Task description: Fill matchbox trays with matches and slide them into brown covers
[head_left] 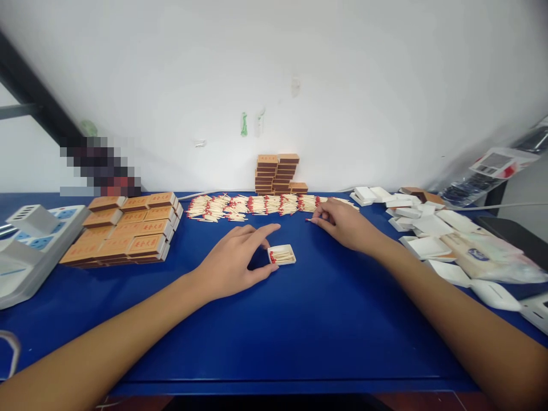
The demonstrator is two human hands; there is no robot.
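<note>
A small white matchbox tray [282, 254] holding a few red-tipped matches lies in the middle of the blue table [299, 331]. My left hand [235, 260] rests beside it, thumb and forefinger touching the tray's left end. My right hand [342, 222] reaches to the long row of loose matches [257, 204] near the wall, its fingers curled and pinching at matches by the row's right end. What exactly the fingers hold is too small to see.
Rows of closed brown matchboxes [124, 231] lie at the left, and a stack of brown matchboxes [276, 174] stands at the wall. Empty white trays [411, 220] and plastic bags [492, 257] crowd the right. A power strip [29, 240] sits at far left.
</note>
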